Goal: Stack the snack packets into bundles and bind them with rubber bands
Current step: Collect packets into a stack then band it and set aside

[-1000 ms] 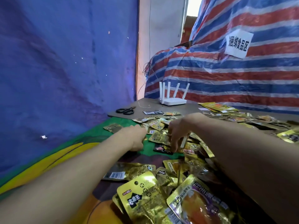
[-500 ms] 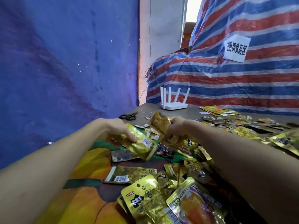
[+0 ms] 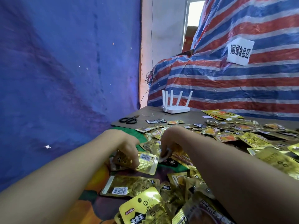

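Two bare hands worked among gold snack packets scattered over a table.

At centre frame the left hand (image 3: 127, 148) had its fingers curled over a gold packet (image 3: 146, 163) with a barcode label, holding it low over a colourful mat (image 3: 95, 181). Just to its right, the right hand (image 3: 169, 141) bent its fingers down into the loose packets (image 3: 226, 136), fingertips against a small white edge; whether they gripped it could not be told. The packets spread from the bottom centre across the right of the frame. Further back on the table (image 3: 191, 118) lay black scissors (image 3: 128, 120) and a white router (image 3: 176, 109). A blue tarp (image 3: 64, 70) filled the left, and a striped tarp (image 3: 226, 83) with a paper sign (image 3: 240, 51) filled the upper right.
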Demonstrator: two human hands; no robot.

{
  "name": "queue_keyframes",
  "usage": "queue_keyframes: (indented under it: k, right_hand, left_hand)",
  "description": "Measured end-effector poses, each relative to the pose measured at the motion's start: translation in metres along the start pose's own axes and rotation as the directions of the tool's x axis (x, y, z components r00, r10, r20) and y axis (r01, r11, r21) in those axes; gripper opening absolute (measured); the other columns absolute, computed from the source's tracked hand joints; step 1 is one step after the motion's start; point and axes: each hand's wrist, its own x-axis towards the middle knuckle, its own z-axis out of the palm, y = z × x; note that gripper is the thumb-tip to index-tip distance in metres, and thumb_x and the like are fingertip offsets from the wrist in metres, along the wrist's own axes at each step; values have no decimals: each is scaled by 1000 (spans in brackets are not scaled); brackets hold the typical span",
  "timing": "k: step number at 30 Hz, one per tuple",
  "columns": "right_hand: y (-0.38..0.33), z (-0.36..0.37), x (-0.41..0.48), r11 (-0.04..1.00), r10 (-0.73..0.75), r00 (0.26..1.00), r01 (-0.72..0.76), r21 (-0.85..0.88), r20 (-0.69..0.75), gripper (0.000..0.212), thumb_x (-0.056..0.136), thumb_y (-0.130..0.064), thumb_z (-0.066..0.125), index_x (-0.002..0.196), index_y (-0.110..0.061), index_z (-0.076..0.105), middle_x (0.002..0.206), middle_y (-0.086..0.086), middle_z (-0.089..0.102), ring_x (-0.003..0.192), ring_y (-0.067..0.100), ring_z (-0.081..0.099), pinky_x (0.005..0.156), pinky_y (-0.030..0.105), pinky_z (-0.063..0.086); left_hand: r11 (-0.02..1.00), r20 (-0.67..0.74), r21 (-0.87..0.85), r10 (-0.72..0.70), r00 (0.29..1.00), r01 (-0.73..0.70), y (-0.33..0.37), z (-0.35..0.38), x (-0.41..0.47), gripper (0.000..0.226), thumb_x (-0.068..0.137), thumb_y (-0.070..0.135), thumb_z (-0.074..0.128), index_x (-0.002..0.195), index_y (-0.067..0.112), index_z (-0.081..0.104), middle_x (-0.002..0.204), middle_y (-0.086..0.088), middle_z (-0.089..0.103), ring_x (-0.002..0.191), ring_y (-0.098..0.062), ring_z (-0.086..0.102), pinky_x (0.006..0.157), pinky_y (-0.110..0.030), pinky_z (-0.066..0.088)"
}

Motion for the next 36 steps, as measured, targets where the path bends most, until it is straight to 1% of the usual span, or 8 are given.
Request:
queue_keyframes:
  k: [3, 6, 10, 14, 19, 24, 30, 36]
  right_hand:
    - [-1, -2, 1, 1000, 23, 999, -23, 10, 29, 37, 94, -41, 68, 74, -13, 55, 75, 1, 53, 65, 17, 48, 66, 28, 44]
    - [-1, -2, -4, 997, 61, 996, -64, 44, 66, 40, 91, -46, 71, 80, -10, 59, 76, 0, 53, 66, 18, 49, 62, 28, 43]
    - [-3, -4, -11, 995, 85, 990, -90, 40, 109, 47, 91, -48, 70, 122, -14, 62, 85, -1, 56, 74, 17, 52, 63, 28, 44]
    - [2, -2, -13, 982, 129, 984, -145, 125, 123, 36, 90, -43, 74, 88, -11, 59, 80, 1, 58, 71, 18, 52, 62, 28, 45]
    - [-1, -1, -25, 964, 197, 963, -225, 142, 184, 34, 92, -40, 72, 80, -12, 58, 52, 3, 65, 69, 18, 53, 63, 30, 46]
    - [-8, 0, -35, 983, 160, 982, -168, 73, 102, 36, 92, -43, 72, 105, -10, 66, 83, -1, 62, 72, 16, 58, 62, 30, 46]
    - [-18, 5, -59, 986, 33, 979, 1, 165, -203, 50, 94, -28, 69, 139, -9, 57, 125, 7, 63, 94, 24, 60, 76, 29, 47]
    - [9, 3, -103, 809, 92, 954, 96, 581, -285, 35, 86, -18, 78, 111, 1, 62, 103, 12, 70, 97, 25, 71, 76, 30, 59]
  left_hand:
    - [999, 29, 52, -13, 1000, 11, 2, -8, -4, 64, 67, 41, 89, 120, 11, 69, 115, -4, 73, 103, -25, 72, 87, -35, 61]
    - [999, 39, 36, -36, 999, 34, -4, -10, -6, 51, 58, 49, 94, 89, 15, 73, 87, 2, 77, 85, -22, 75, 79, -36, 63]
    - [997, -45, -82, 3, 999, -7, -10, -3, -14, 45, 64, 44, 93, 92, 15, 71, 81, 3, 72, 64, -16, 70, 52, -26, 56]
    - [931, -133, -344, 84, 988, -125, -13, 5, -22, 31, 77, 26, 88, 102, 20, 71, 100, 0, 75, 91, -19, 73, 81, -31, 60]
    - [666, -376, -683, 35, 926, -302, -12, 10, -36, 29, 78, 10, 85, 101, 19, 70, 90, 0, 77, 79, -17, 74, 69, -27, 58]
    - [369, -542, -792, -55, 839, -487, -7, 25, -56, 48, 75, 3, 86, 115, 21, 67, 99, -1, 78, 93, -21, 75, 88, -43, 60]
    - [657, -593, -623, -44, 804, -424, -27, 59, -68, 39, 78, 12, 84, 106, 22, 58, 102, -2, 72, 92, -19, 70, 86, -37, 56]
    - [686, -523, -660, -127, 843, -306, -43, 70, -77, 57, 83, 20, 82, 128, 18, 49, 120, -5, 65, 101, -22, 65, 76, -33, 48]
